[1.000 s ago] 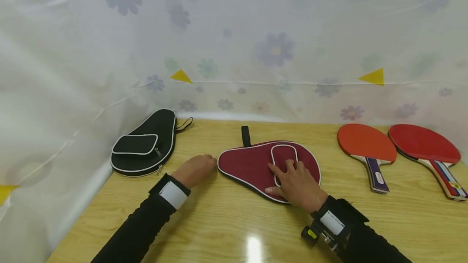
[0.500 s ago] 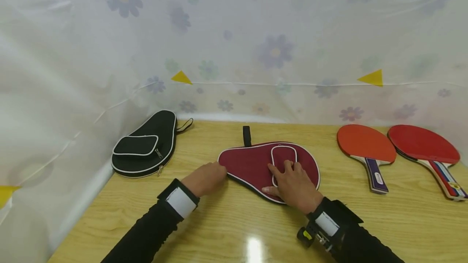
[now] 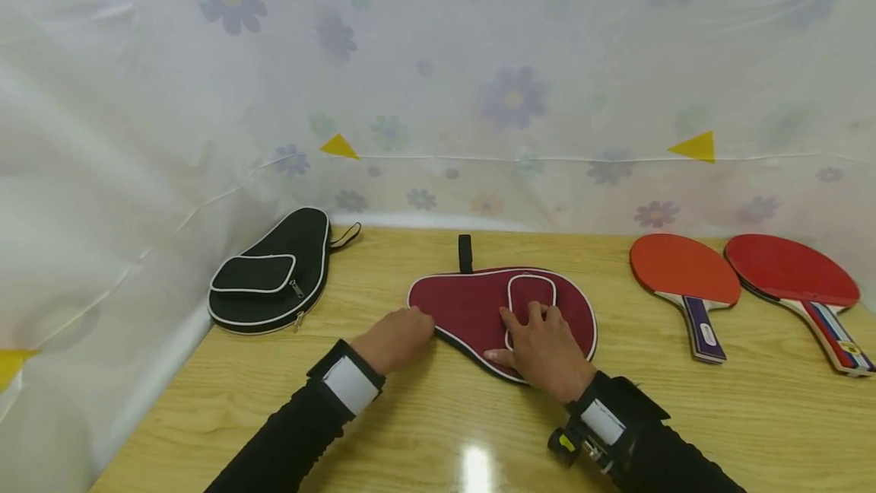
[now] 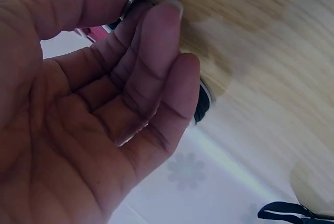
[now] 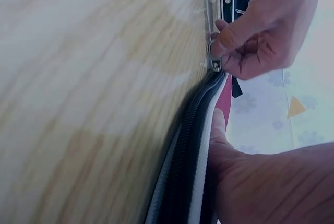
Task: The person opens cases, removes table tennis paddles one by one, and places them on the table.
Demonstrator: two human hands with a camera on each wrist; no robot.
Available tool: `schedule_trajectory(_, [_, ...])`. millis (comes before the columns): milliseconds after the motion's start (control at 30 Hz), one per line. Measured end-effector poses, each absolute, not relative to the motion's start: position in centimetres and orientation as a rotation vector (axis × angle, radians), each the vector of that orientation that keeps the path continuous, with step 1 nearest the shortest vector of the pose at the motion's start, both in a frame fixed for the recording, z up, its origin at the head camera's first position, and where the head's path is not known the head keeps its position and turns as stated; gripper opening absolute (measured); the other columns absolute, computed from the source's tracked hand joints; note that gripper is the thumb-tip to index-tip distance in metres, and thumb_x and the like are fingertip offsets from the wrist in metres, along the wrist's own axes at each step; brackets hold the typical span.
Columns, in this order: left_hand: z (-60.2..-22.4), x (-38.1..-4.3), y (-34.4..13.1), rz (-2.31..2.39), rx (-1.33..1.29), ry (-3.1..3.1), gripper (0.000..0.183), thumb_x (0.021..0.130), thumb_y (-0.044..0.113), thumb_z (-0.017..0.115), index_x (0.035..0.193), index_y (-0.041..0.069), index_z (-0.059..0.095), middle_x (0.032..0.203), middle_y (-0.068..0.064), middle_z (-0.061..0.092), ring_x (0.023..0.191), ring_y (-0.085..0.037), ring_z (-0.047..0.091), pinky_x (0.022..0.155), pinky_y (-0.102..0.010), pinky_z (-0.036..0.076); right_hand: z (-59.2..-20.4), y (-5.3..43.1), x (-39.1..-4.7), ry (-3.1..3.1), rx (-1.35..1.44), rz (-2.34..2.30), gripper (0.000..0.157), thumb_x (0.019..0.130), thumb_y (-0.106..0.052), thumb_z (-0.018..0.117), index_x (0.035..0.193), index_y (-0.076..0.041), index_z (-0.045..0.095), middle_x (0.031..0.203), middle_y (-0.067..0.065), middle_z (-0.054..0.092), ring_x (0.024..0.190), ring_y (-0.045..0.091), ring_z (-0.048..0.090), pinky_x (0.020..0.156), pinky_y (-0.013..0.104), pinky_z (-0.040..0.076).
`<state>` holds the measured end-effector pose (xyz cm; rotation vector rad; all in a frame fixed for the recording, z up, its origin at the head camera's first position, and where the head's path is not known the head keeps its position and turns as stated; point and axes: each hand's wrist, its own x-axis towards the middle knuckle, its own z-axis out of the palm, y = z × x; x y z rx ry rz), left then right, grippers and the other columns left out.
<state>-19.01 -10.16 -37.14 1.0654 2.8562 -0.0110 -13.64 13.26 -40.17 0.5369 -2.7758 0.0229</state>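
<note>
A maroon table tennis bat case [image 3: 458,299] with white piping lies flat on the table, its narrow end to the left. My left hand [image 3: 395,341] is at that end's near edge, pinching a metal zipper pull [image 5: 215,65] between thumb and curled fingers. In the left wrist view a bit of the zipper pull [image 4: 127,8] shows at the fingertips. My right hand [image 3: 544,348] rests over the case's small pocket with fingers spread, pressing it down. Black zipper teeth [image 5: 182,143] run along the case's side in the right wrist view.
A black bat case [image 3: 274,276] with a wrist loop lies at the back left. Two table tennis bats, one orange-red [image 3: 684,268] and one darker red [image 3: 790,268], lie to the right. A flowered white sheet [image 3: 438,82] hangs behind the wooden table [image 3: 411,432].
My left hand has slid right and slightly nearer along the maroon case's near edge with the zipper pull. My right hand stays on the pocket, shifting slightly left.
</note>
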Motion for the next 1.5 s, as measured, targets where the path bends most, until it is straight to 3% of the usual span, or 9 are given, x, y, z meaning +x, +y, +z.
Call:
schedule_trajectory(300, [-37.5, -18.6, -8.7, -0.026, 1.139, 2.867, 0.013, 0.092, 0.005, 0.068, 0.079, 0.001, 0.068, 0.072, -0.009, 0.065, 0.060, -0.014, 0.055, 0.054, -0.030, 0.048, -40.0, 12.0, -13.4, -2.735, 0.472, -0.042, 0.064, 0.087, -0.056, 0.070, 0.125, -0.005, 0.070, 0.087, 0.024, 0.056, 0.083, 0.039, 0.057, 0.076, 0.047, 0.053])
schedule_trajectory(500, [-38.2, -18.3, -8.2, 0.015, 1.099, 2.915, 0.013, 0.091, 0.005, 0.067, 0.079, 0.002, 0.066, 0.074, -0.010, 0.067, 0.065, -0.018, 0.064, 0.055, -0.033, 0.052, -38.7, 13.6, -14.0, -3.008, 0.600, 0.283, 0.061, 0.096, -0.050, 0.063, 0.136, -0.005, 0.062, 0.100, 0.026, 0.052, 0.091, 0.039, 0.050, 0.085, 0.054, 0.048])
schedule_trajectory(633, [-38.2, -18.4, -8.2, -0.024, 1.103, 2.879, 0.008, 0.094, 0.003, 0.064, 0.086, 0.002, 0.065, 0.082, -0.011, 0.068, 0.077, -0.021, 0.069, 0.062, -0.034, 0.056, -37.6, 16.8, -15.4, -3.070, 0.791, 0.554, 0.035, 0.102, -0.019, 0.058, 0.137, -0.012, 0.062, 0.102, 0.021, 0.049, 0.085, 0.037, 0.049, 0.073, 0.047, 0.048])
schedule_trajectory(700, [-38.0, -18.6, -8.2, -0.056, 1.121, 2.846, 0.005, 0.096, 0.002, 0.063, 0.092, 0.001, 0.066, 0.088, -0.011, 0.068, 0.083, -0.023, 0.069, 0.068, -0.033, 0.056, -37.4, 18.2, -16.0, -3.048, 0.855, 0.559, 0.045, 0.095, 0.001, 0.058, 0.136, -0.017, 0.063, 0.111, 0.025, 0.051, 0.090, 0.040, 0.051, 0.073, 0.048, 0.047])
schedule_trajectory(800, [-37.8, -18.9, -8.3, -0.062, 1.155, 2.804, 0.005, 0.096, 0.003, 0.064, 0.097, 0.000, 0.068, 0.092, -0.011, 0.067, 0.090, -0.024, 0.068, 0.076, -0.033, 0.056, -37.6, 19.4, -16.8, -3.043, 0.872, 0.467, 0.069, 0.083, 0.014, 0.060, 0.140, -0.024, 0.060, 0.138, 0.031, 0.043, 0.108, 0.052, 0.049, 0.075, 0.055, 0.049])
schedule_trajectory(900, [-37.7, -19.2, -8.5, -0.043, 1.169, 2.772, 0.008, 0.095, 0.004, 0.065, 0.100, -0.001, 0.069, 0.094, -0.011, 0.066, 0.093, -0.024, 0.067, 0.080, -0.032, 0.055, -37.8, 19.4, -17.4, -3.058, 0.892, 0.369, 0.079, 0.078, 0.012, 0.065, 0.144, -0.030, 0.056, 0.154, 0.028, 0.032, 0.123, 0.055, 0.042, 0.083, 0.064, 0.045])
schedule_trajectory(1133, [-38.0, -19.9, -9.3, 0.023, 1.239, 2.774, 0.007, 0.096, 0.004, 0.065, 0.099, -0.001, 0.068, 0.091, -0.011, 0.064, 0.088, -0.024, 0.066, 0.078, -0.033, 0.054, -37.1, 18.5, -18.4, -3.113, 0.952, 0.293, 0.073, 0.075, 0.008, 0.064, 0.140, -0.027, 0.060, 0.155, 0.023, 0.036, 0.138, 0.055, 0.032, 0.095, 0.072, 0.037])
schedule_trajectory(1367, [-38.4, -20.3, -9.9, 0.007, 1.296, 2.872, 0.005, 0.096, 0.002, 0.065, 0.096, -0.002, 0.068, 0.090, -0.012, 0.064, 0.084, -0.025, 0.067, 0.076, -0.034, 0.055, -36.6, 18.5, -18.5, -3.226, 0.988, 0.451, 0.069, 0.073, -0.012, 0.078, 0.139, -0.019, 0.059, 0.157, 0.018, 0.037, 0.142, 0.055, 0.027, 0.096, 0.072, 0.036])
schedule_trajectory(1500, [-38.3, -20.5, -9.9, 0.007, 1.320, 2.888, 0.005, 0.095, 0.002, 0.065, 0.095, -0.002, 0.068, 0.090, -0.012, 0.065, 0.084, -0.024, 0.067, 0.076, -0.033, 0.055, -36.5, 18.6, -18.4, -3.215, 0.999, 0.486, 0.069, 0.072, -0.015, 0.079, 0.138, -0.017, 0.059, 0.155, 0.018, 0.039, 0.141, 0.053, 0.030, 0.088, 0.059, 0.046])
